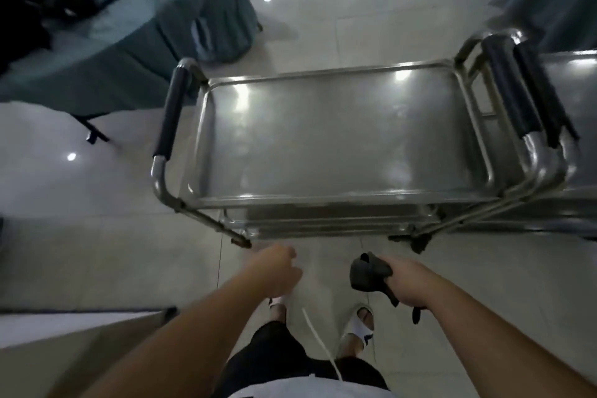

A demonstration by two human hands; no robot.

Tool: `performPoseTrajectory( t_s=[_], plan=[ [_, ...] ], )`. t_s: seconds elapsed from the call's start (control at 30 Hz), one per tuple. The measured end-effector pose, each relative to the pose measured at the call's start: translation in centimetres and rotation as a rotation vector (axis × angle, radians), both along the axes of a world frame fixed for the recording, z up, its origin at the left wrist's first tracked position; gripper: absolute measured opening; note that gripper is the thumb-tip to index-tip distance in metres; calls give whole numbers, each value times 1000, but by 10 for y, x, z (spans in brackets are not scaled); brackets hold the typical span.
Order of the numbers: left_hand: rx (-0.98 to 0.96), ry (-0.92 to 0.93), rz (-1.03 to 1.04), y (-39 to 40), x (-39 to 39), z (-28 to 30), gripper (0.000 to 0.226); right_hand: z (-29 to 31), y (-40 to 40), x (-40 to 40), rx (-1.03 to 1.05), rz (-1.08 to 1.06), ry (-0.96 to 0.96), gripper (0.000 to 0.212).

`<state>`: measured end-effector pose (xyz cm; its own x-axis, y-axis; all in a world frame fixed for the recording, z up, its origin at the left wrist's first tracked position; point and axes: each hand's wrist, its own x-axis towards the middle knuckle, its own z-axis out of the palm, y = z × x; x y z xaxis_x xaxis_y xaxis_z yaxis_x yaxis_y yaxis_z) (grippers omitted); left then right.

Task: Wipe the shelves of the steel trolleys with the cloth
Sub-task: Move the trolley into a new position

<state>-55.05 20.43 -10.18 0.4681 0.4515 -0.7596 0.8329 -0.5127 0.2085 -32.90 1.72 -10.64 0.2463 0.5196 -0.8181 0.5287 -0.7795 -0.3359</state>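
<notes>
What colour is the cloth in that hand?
The crumpled cloth gripped in the right hand is dark grey, nearly black, seen in the head view.

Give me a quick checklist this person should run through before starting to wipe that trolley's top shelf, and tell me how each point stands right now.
1. Cloth in hand: ok, the right hand grips the dark cloth.
2. Left hand free to steady the trolley: ok, it holds nothing.
3. Top shelf bare of objects: ok.
4. Cloth touching the shelf: not ok, both hands are short of the trolley.
5. Cloth damp or clean: cannot tell.
6. Lower shelf state: cannot tell, mostly hidden under the top one.
</notes>
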Motion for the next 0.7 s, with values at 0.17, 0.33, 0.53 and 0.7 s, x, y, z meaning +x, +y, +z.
performPoseTrajectory(
  t_s=[0.17,0.33,0.53,0.7],
  plan=[
    [-26,32,174,-13,-71,-23,55,-17,14,-37,-40,73,60,27],
    [-55,60,237,1,-130,-55,58,-35,44,-82,-97,118,78,29],
    [-103,71,203,42,-185,-122,57,-100,101,-152,-51,17,90,26],
    [-91,82,195,73,-208,-209,56,-199,141,-199,13,20,165,29]
  ],
)
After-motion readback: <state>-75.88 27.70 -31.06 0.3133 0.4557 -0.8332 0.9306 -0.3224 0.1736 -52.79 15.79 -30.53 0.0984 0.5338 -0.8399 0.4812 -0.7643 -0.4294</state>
